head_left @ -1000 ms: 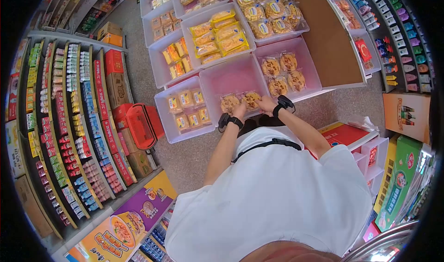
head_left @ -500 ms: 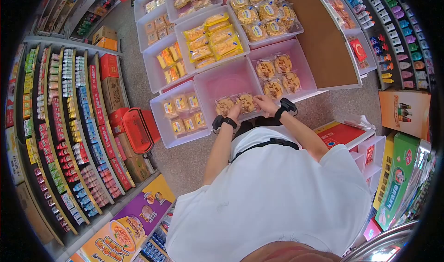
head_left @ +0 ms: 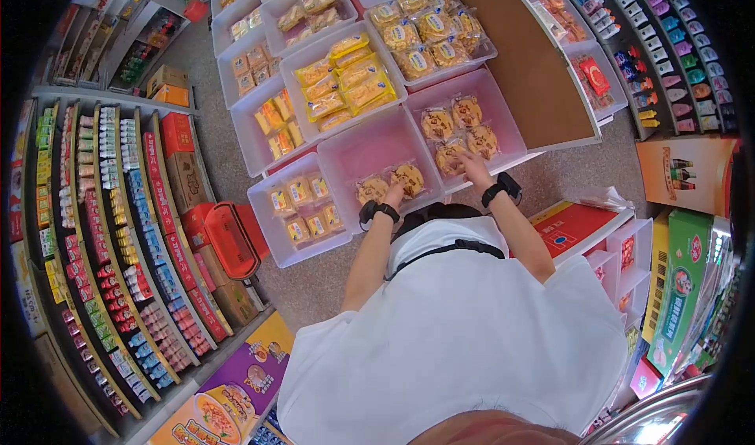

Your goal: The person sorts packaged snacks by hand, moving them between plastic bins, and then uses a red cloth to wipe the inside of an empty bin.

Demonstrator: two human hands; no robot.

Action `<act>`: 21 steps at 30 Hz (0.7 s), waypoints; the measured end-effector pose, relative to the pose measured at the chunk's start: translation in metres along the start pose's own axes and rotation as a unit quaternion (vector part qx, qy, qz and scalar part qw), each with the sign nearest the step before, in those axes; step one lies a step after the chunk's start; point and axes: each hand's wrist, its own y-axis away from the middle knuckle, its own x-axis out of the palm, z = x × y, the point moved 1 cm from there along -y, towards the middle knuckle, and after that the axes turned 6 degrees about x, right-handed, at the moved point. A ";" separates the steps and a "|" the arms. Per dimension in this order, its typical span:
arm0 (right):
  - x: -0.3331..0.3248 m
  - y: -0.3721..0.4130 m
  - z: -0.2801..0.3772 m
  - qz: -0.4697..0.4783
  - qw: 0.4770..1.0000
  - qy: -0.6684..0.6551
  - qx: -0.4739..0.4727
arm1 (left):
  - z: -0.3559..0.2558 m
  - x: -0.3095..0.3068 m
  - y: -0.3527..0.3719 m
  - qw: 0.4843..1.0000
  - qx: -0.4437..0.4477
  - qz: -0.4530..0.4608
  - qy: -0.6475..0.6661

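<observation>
My left hand [head_left: 393, 194] is at the near side of a pink-floored bin [head_left: 370, 147], its fingers closed at the left edge of a round packaged pastry [head_left: 410, 179]. A second round packaged pastry [head_left: 372, 189] lies just left of it in the same bin. My right hand [head_left: 476, 171] reaches into the neighbouring bin [head_left: 507, 103] on the right, fingers apart and touching the near-left packaged pastry [head_left: 449, 155]. Three similar pastries, such as the near-right one [head_left: 482, 141], lie beside that one. Both wrists wear black bands.
Bins of yellow-wrapped bread [head_left: 362, 79] and more round packets [head_left: 432, 27] stand beyond. A bin of small square cakes [head_left: 299, 197] adjoins at left. A red shopping basket [head_left: 236, 240] stands on the floor at left, near stocked shelves [head_left: 118, 233]. A brown board [head_left: 519, 52] lies at right.
My right hand has left the pastry in the pink-floored bin and moved right to a pastry in the neighbouring bin. My left hand stays at the pastries. The view has shifted slightly.
</observation>
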 end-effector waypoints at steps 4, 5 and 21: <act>-0.008 0.007 0.000 -0.040 0.998 -0.034 -0.028 | -0.024 0.012 0.024 0.992 0.054 0.070 0.089; -0.008 0.010 -0.002 -0.059 0.997 -0.029 -0.046 | -0.025 0.013 0.028 0.994 0.053 0.029 0.087; -0.004 0.001 -0.050 -0.189 0.930 0.211 -0.236 | -0.099 0.045 0.123 0.991 0.035 0.034 0.122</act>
